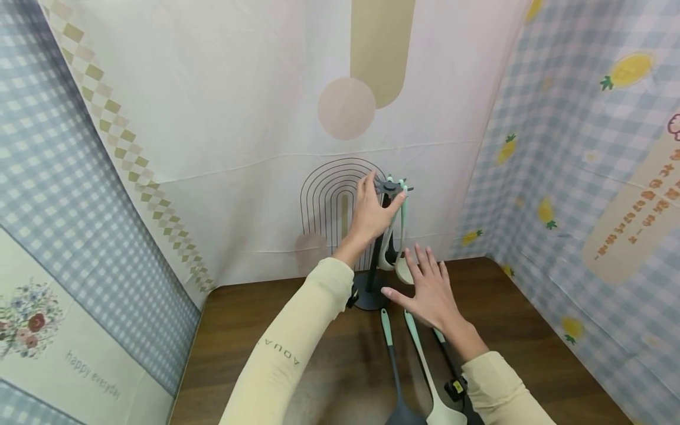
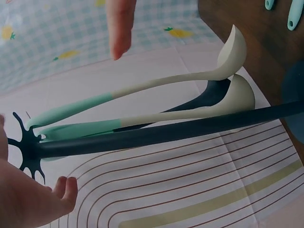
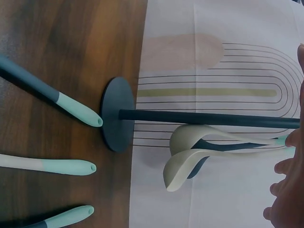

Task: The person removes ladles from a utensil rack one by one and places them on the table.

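Observation:
My left hand (image 1: 369, 215) is at the top of a dark utensil stand (image 1: 375, 254), fingers and thumb spread around its hooked head (image 1: 390, 187); contact is unclear. On the hooks hang two cream ladles (image 2: 232, 54) with mint handles and a dark utensil (image 2: 219, 90) partly hidden behind them. My right hand (image 1: 432, 295) is held up with fingers spread, near the hanging ladles, holding nothing. In the left wrist view, a finger (image 2: 121, 31) reaches in from the top; I cannot tell whose.
On the wooden table (image 1: 319, 354) in front of the stand's round base lie a dark utensil (image 1: 395, 366), a cream turner (image 1: 427, 366) and another mint-handled utensil (image 3: 71, 216) near my right forearm. A white patterned cloth (image 1: 239, 118) hangs close behind the stand; checked cloths flank both sides.

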Demonstrator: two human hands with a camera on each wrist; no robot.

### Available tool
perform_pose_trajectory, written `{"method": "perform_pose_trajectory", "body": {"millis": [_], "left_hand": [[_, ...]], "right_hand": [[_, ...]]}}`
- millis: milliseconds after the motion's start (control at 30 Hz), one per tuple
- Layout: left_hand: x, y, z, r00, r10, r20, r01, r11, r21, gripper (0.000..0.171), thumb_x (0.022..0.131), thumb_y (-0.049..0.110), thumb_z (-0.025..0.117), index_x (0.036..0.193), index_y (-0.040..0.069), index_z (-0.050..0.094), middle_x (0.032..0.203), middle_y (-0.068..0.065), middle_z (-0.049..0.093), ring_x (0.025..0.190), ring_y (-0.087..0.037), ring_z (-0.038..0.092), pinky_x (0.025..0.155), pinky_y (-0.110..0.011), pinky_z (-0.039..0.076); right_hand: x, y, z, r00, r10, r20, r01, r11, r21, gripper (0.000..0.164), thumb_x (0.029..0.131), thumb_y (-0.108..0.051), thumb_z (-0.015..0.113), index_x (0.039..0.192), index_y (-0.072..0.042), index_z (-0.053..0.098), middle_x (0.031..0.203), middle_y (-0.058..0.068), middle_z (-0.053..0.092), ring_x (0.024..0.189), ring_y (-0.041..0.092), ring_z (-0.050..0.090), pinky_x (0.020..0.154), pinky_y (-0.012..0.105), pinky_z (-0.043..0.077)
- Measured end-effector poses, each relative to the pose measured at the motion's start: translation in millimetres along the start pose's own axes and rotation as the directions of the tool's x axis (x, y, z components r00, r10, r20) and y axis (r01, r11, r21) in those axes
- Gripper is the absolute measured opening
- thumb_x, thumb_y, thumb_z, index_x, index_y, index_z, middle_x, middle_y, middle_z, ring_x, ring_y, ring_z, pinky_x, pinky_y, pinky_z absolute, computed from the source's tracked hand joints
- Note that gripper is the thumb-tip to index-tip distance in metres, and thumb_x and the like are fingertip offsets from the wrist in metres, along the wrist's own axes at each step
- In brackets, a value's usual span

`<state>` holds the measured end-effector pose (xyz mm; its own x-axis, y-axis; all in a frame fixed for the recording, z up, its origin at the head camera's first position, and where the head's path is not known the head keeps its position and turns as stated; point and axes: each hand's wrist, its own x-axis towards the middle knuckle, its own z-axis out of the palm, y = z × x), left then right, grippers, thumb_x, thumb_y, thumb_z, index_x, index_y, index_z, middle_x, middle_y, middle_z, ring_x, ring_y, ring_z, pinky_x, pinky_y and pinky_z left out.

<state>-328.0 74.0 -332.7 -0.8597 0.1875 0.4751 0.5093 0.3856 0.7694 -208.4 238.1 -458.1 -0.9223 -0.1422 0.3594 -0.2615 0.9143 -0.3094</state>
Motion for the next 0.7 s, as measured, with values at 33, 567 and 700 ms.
{"method": "perform_pose_trajectory", "body": {"millis": [33, 567, 700], "left_hand": [[-0.2, -0.2, 0.3, 1.000, 0.005, -0.011, -0.005, 1.000, 0.012, 0.086, 0.103, 0.049, 0.065, 0.168, 0.010, 0.024, 0.166, -0.011, 0.031, 0.141, -0.031, 0.050, 0.110, -0.048, 0.048], [13.1, -4.9, -8.3, 0.998, 0.051, 0.021, -0.052, 0.997, 0.058, 0.072, 0.105, 0.023, 0.062, 0.164, 0.002, 0.029, 0.156, -0.013, 0.047, 0.142, -0.026, 0.050, 0.114, -0.039, 0.046], [15.3, -3.6, -12.8, 0.993, 0.064, 0.099, -0.075, 0.991, 0.111, 0.070, 0.109, 0.025, 0.055, 0.168, 0.005, 0.022, 0.164, -0.014, 0.038, 0.146, -0.029, 0.047, 0.117, -0.042, 0.043]], "right_hand": [[0.5, 0.3, -0.7, 1.000, 0.006, 0.003, -0.006, 1.000, 0.007, 0.108, 0.092, -0.075, 0.062, 0.172, -0.017, 0.017, 0.178, 0.010, 0.004, 0.163, 0.037, -0.001, 0.123, 0.072, 0.005], [7.9, 2.4, -12.7, 0.998, 0.052, 0.036, -0.055, 0.996, 0.075, 0.106, 0.096, -0.072, 0.059, 0.172, -0.015, 0.010, 0.177, 0.013, 0.007, 0.163, 0.040, 0.001, 0.123, 0.072, 0.006], [10.9, 3.9, -15.1, 0.996, 0.073, 0.041, -0.077, 0.992, 0.103, 0.106, 0.097, -0.071, 0.058, 0.172, -0.013, 0.010, 0.177, 0.017, 0.010, 0.162, 0.042, 0.005, 0.122, 0.073, 0.008]]}}
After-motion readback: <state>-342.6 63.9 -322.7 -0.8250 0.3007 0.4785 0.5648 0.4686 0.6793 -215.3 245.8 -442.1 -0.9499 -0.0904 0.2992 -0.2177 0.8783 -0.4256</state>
